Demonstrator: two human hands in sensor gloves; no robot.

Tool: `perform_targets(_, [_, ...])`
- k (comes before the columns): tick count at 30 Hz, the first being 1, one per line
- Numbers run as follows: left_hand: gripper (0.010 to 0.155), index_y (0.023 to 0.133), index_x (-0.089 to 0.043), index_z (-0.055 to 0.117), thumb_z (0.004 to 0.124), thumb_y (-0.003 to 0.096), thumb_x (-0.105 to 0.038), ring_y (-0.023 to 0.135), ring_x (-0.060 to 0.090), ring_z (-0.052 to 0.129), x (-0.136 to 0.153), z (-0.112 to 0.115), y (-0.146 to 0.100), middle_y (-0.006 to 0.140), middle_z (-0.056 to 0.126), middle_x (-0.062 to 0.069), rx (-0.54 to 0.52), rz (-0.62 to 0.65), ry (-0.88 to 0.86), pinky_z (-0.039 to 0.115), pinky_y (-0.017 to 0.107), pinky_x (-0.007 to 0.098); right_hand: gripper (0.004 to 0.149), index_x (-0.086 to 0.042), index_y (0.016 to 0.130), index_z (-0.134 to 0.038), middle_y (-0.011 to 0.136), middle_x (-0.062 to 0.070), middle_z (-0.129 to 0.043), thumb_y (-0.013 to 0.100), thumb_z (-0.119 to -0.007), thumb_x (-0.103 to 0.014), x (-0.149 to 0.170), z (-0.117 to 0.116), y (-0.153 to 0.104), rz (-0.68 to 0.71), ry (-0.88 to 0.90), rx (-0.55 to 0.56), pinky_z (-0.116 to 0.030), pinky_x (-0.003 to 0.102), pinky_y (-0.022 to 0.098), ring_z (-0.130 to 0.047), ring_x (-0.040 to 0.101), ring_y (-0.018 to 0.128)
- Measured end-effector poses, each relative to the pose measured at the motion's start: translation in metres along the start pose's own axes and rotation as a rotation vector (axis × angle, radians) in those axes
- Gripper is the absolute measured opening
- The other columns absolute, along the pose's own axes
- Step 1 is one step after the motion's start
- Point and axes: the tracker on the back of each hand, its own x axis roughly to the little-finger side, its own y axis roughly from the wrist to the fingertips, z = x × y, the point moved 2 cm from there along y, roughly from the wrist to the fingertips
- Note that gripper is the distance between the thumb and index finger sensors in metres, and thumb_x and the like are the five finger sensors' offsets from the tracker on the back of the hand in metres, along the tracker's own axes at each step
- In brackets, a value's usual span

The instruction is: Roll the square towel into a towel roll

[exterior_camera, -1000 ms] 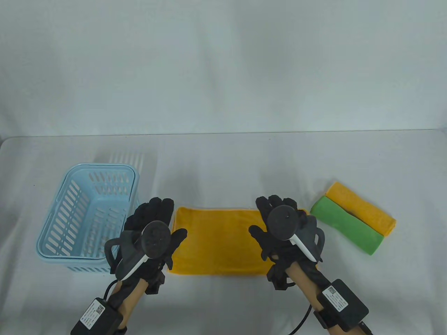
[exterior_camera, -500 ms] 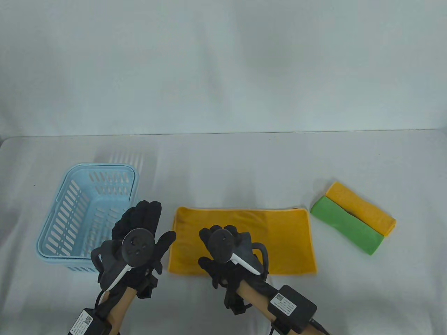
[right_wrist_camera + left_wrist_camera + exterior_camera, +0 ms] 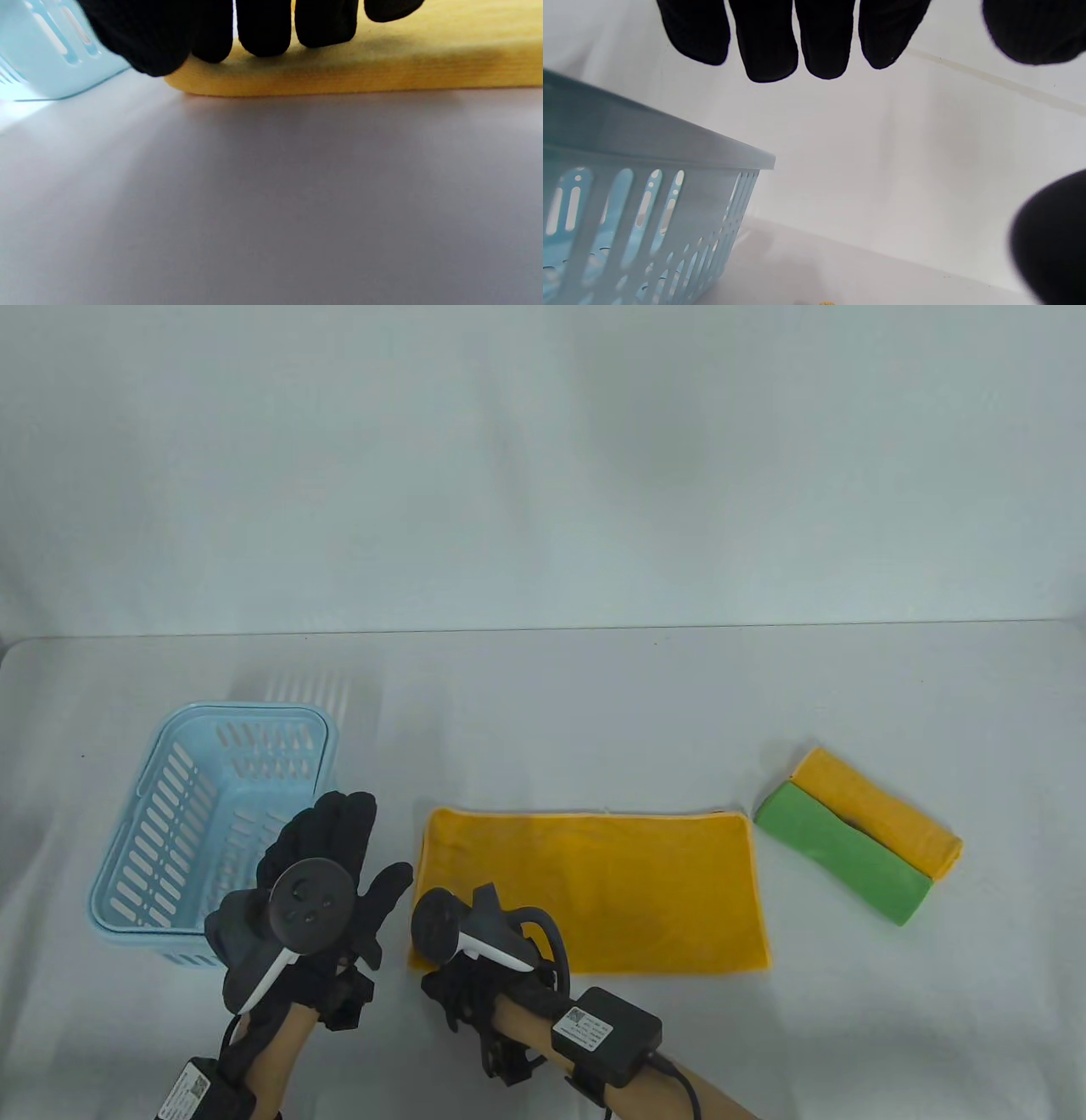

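White cloth covers the table (image 3: 594,704) and the wall behind it, so nothing in the backdrop gives me writing to read. The only print I can find is on the white stickers of the black boxes strapped to both forearms (image 3: 594,1033), and from the table view it is too small for me to make out.

The yellow towel (image 3: 611,891) lies flat in the middle of the table, folded to a long rectangle with its long axis running left to right and its long edges facing me and the wall. No part of it looks rolled.

My right hand (image 3: 462,976) is at the towel's near left corner. In the right wrist view its fingertips (image 3: 265,40) hang side by side just over the towel's near edge; I cannot tell whether they touch or pinch it.

My left hand (image 3: 327,857) hovers between the towel and the blue slotted basket (image 3: 161,848), fingers straight and close together, thumb spread, holding nothing.

At the right, well apart from the towel, a green roll (image 3: 840,853) and a yellow roll (image 3: 882,810) lie touching side by side, both slanting from far-left to near-right.
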Motion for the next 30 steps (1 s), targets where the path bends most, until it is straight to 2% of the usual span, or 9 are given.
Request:
perform_targets(4, [0.083, 0.109, -0.033, 0.053, 0.073, 0.0342, -0.064, 0.106, 0.04, 0.067, 0.0, 0.001, 0.0, 0.116, 0.058, 0.003, 0.003, 0.004, 0.001, 0.058, 0.074, 0.061, 0.055, -0.038, 0.087, -0.068, 0.095, -0.006, -0.064, 0.034, -0.082, -0.045, -0.006, -0.001, 0.008, -0.018, -0.043, 0.015, -0.053, 0.055, 0.071, -0.065, 0.03, 0.088])
perform_targets(7, [0.083, 0.109, -0.033, 0.053, 0.073, 0.0343, -0.064, 0.106, 0.04, 0.067, -0.001, 0.001, 0.0, 0.116, 0.058, 0.003, 0.006, 0.004, 0.003, 0.058, 0.074, 0.061, 0.064, -0.037, 0.087, -0.064, 0.093, -0.007, -0.064, 0.028, -0.084, -0.054, -0.01, -0.004, 0.014, -0.037, -0.093, 0.01, -0.053, 0.056, 0.071, -0.065, 0.029, 0.085])
perform_targets(10, [0.083, 0.109, -0.033, 0.053, 0.073, 0.0343, -0.064, 0.106, 0.04, 0.067, -0.001, 0.001, 0.0, 0.116, 0.058, 0.003, 0.008, 0.003, 0.003, 0.058, 0.074, 0.061, 0.065, -0.038, 0.085, -0.062, 0.089, -0.008, -0.064, 0.026, -0.084, -0.056, -0.014, -0.006, 0.019, -0.051, -0.141, 0.041, -0.053, 0.056, 0.071, -0.066, 0.027, 0.082])
perform_targets(16, [0.083, 0.109, -0.032, 0.053, 0.073, 0.0342, -0.064, 0.106, 0.04, 0.067, -0.001, 0.001, 0.0, 0.116, 0.058, 0.003, 0.008, 0.003, 0.004, 0.058, 0.074, 0.061, 0.045, -0.035, 0.08, -0.075, 0.085, -0.006, -0.074, 0.037, -0.077, -0.045, -0.011, 0.001, 0.02, -0.054, -0.052, 0.072, -0.056, 0.057, 0.069, -0.073, 0.029, 0.079])
perform_targets(26, [0.083, 0.109, -0.032, 0.053, 0.073, 0.0343, -0.063, 0.105, 0.04, 0.067, -0.001, 0.001, 0.0, 0.116, 0.059, 0.003, 0.017, -0.001, 0.005, 0.058, 0.074, 0.061, 0.04, -0.038, 0.076, -0.08, 0.083, -0.007, -0.078, 0.037, -0.077, -0.044, -0.003, 0.006, 0.02, -0.065, 0.035, 0.068, -0.059, 0.056, 0.068, -0.075, 0.028, 0.078])
perform_targets(30, [0.083, 0.109, -0.032, 0.053, 0.073, 0.0343, -0.063, 0.105, 0.04, 0.067, -0.001, 0.001, 0.0, 0.116, 0.059, 0.003, 0.017, -0.001, 0.005, 0.058, 0.074, 0.061, 0.039, -0.039, 0.075, -0.081, 0.084, -0.007, -0.082, 0.036, -0.078, -0.044, 0.004, 0.016, 0.012, -0.062, 0.117, 0.045, -0.063, 0.055, 0.066, -0.08, 0.029, 0.08])
